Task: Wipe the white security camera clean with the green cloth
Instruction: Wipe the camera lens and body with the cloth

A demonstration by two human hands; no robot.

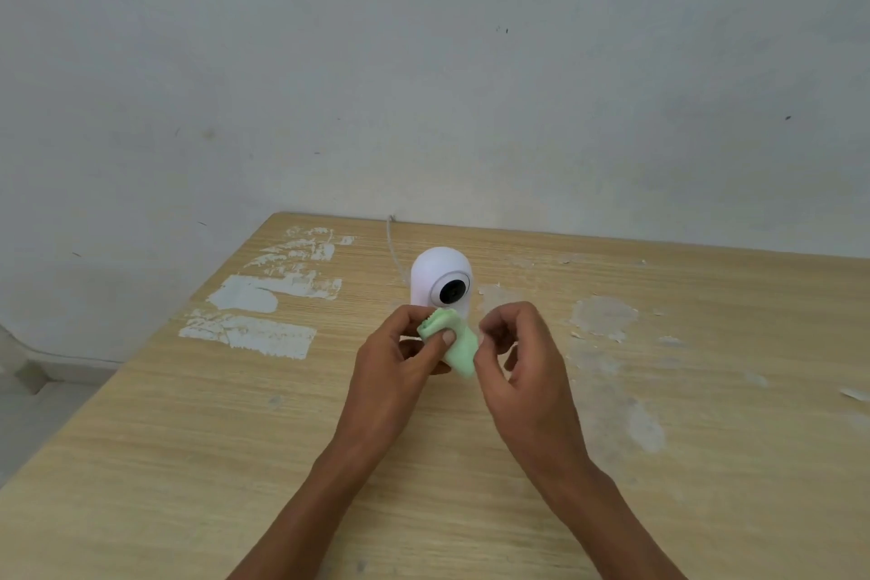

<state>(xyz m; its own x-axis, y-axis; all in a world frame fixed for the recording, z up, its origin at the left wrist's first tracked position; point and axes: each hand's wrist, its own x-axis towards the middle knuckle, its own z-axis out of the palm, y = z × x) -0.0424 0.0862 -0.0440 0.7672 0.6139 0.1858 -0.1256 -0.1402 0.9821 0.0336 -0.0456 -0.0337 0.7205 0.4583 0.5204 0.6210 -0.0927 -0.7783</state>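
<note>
A white dome-shaped security camera (pixel 435 274) stands upright on the wooden table (pixel 188 438), its dark round lens turned toward me and slightly right. Just in front of its base, a bunched pale green cloth (pixel 459 346) is held between both hands. My left hand (pixel 400 360) pinches the cloth's upper left part with thumb and fingers. My right hand (pixel 518 356) grips its right side. The cloth's top edge sits close to the camera's lower front; whether it touches is unclear. The camera's base is partly hidden behind the cloth and fingers.
A thin white cable (pixel 393 245) runs from behind the camera to the table's far edge at the wall. White scraped paint patches (pixel 249 330) mark the table to the left, paler worn patches (pixel 605 318) to the right. The table's left edge drops to the floor.
</note>
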